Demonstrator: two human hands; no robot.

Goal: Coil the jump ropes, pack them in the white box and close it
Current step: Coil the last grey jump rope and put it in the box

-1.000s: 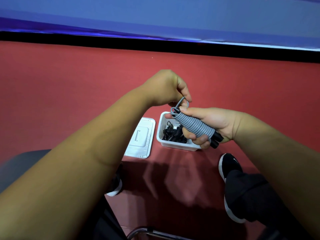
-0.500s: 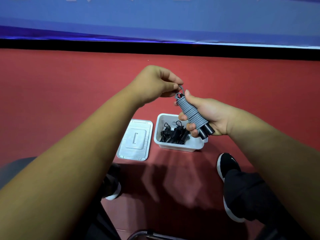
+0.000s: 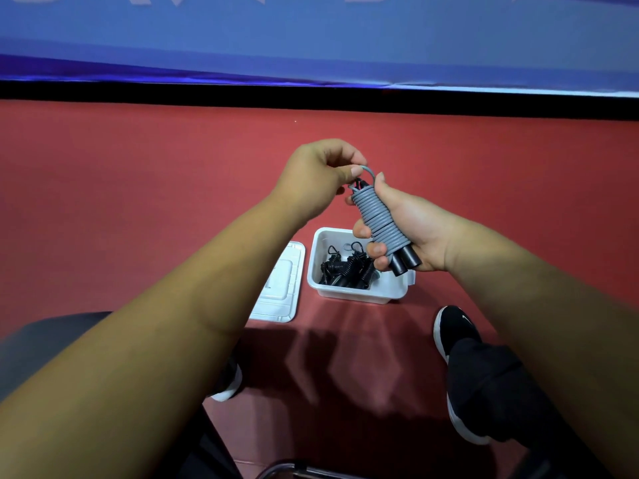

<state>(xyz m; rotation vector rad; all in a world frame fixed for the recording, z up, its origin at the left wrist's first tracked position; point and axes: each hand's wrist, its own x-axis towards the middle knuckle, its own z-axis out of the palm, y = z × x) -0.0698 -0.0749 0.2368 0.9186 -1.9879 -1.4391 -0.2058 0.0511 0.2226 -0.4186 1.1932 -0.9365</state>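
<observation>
**Cinching the end loop on the grey rope bundle**

Swinging the grey jump rope (image 3: pixel 378 219) from a slant a second ago to nearly upright at frame centre, above the white box (image 3: pixel 359 296). Clasping the coil with the right hand (image 3: pixel 415 229), fingers curled across the front, thumb raised beside the top. Pinching the free loop (image 3: pixel 369 171) with the left hand (image 3: pixel 321 174), now drawing it up into a small arch above the wraps. Reading this as coiling almost done and the tail being secured; dropping it into the box probably next, closing after.

Noting tight, ribbed, rubbery-looking grey turns around two smooth black cylindrical handles (image 3: pixel 404 263) poking out below. Seeing black coiled ropes (image 3: pixel 345 271) already inside the glossy rectangular plastic box at lower centre. Spotting the flat moulded white lid (image 3: pixel 278 295) off, just left of the box, on the matte red floor (image 3: pixel 138 202).
</observation>
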